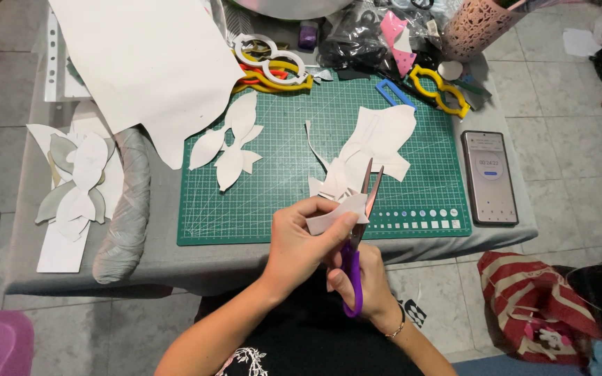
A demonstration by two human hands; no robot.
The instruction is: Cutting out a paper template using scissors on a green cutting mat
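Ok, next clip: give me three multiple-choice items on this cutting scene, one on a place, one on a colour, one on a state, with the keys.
1. Where does the phone lie?
A. On the green cutting mat
B. On the grey table top just right of the mat
C. On the floor

2. What colour are the handles of the scissors?
A. Purple
B. Yellow
C. Blue

3. How do the scissor blades stand?
A. Shut flat together
B. Parted, tips pointing away from the person
C. Hidden under paper

Key:
1 B: the phone rests beside the right edge of the cutting mat, off it.
2 A: the right hand grips purple loops.
3 B: the two blades fork apart above the white paper piece that the left hand pinches.
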